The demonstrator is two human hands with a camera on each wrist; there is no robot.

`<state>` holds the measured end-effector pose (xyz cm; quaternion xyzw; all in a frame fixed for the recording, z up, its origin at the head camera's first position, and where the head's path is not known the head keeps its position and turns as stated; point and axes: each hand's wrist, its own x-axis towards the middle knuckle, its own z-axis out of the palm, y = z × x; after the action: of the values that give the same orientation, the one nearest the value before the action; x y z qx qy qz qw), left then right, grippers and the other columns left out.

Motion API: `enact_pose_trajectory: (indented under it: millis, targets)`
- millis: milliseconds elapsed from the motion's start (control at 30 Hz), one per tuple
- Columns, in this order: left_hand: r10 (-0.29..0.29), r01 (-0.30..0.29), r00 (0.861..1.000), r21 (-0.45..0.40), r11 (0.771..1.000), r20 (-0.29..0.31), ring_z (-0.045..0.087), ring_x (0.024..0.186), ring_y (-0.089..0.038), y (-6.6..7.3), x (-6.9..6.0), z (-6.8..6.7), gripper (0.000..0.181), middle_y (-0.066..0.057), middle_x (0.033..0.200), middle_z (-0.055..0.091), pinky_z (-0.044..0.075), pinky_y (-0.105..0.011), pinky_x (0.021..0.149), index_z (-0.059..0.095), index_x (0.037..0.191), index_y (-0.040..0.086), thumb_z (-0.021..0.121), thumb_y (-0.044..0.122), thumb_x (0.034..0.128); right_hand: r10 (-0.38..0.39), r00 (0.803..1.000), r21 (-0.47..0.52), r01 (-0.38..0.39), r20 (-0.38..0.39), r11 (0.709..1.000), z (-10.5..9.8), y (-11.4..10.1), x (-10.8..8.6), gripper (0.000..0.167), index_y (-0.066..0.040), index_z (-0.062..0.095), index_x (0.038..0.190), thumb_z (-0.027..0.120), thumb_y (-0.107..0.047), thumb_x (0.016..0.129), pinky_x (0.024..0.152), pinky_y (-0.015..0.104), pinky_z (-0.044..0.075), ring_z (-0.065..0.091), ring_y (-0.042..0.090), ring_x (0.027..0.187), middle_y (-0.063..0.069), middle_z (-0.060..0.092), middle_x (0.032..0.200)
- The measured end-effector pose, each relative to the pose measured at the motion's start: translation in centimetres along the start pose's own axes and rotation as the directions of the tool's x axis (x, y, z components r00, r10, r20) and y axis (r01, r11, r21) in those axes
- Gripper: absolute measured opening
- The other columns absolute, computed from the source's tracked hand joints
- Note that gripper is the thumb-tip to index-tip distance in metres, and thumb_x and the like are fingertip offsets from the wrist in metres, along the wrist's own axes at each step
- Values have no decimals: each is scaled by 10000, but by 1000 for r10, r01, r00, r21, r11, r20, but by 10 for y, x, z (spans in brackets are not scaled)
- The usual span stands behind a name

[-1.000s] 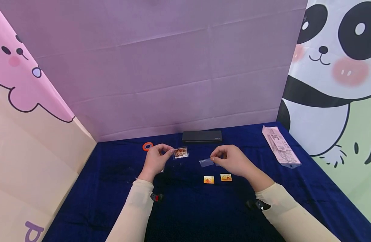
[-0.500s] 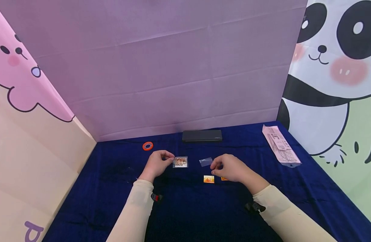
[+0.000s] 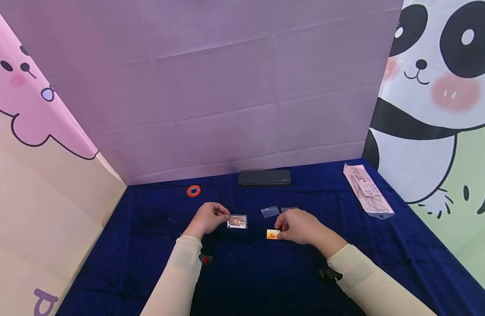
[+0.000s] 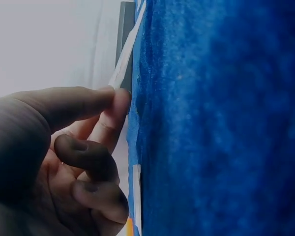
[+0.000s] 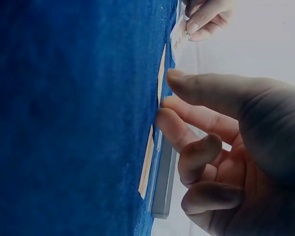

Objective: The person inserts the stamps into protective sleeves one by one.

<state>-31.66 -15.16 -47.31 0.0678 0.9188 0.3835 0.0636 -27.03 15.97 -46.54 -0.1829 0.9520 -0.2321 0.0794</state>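
The sleeved picture card [image 3: 237,222], its left edge pinched by the left hand [image 3: 208,218], sits nearer the person than before, left of the yellow card [image 3: 272,234]; the right hand [image 3: 299,226], thumb and fingertips apart, has moved from the clear sleeve [image 3: 270,212] to that card.

Left hand [image 3: 208,219] is pinching, thumb [image 4: 76,102] against forefinger [image 4: 120,104]; right hand [image 3: 302,226] is curving its fingers [image 5: 174,128], thumb apart; arms [image 3: 171,278] are pointing forward.
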Motion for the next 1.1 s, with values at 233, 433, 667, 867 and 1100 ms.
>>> enact_pose_trajectory:
  millis: [233,433,667,867,1100]
  targets:
    - [-29,29,1000,35,999,-11,628,823,-214,2,-2,0,50,-4,901,695,542,-418,824,774,974,181,780,230,966,6,1000,-23,-6,0,1000,2,1,0,181,-186,779,1011,882,-205,863,676,335,501,558,156,700,-54,620,820]
    - [-17,18,1000,61,998,-21,620,815,-206,2,-2,1,54,0,896,685,539,-404,800,773,986,184,782,232,963,-2,1000,-32,2,0,999,3,2,1,182,-207,763,947,904,-182,835,668,346,475,549,159,695,-59,594,789]
    - [-13,14,1000,59,998,-21,608,813,-211,2,-3,1,48,-6,898,675,524,-395,782,773,997,185,767,227,973,-15,1000,-13,15,-17,1000,3,2,1,233,-216,702,858,916,-135,812,684,353,480,543,165,718,-51,586,792]
    - [-4,5,1000,64,998,-28,600,808,-206,1,-2,2,48,-5,891,666,510,-381,766,777,985,190,758,233,977,-39,999,47,40,-22,998,2,3,1,253,-203,656,798,880,-93,844,644,334,491,542,168,681,-32,577,760]
    - [6,-3,999,69,998,-42,600,801,-205,2,-2,2,73,-1,891,665,515,-386,767,766,984,188,761,260,980,-103,994,102,107,-46,989,-2,11,3,203,-200,665,808,810,-89,897,634,315,501,553,144,675,-46,610,794]
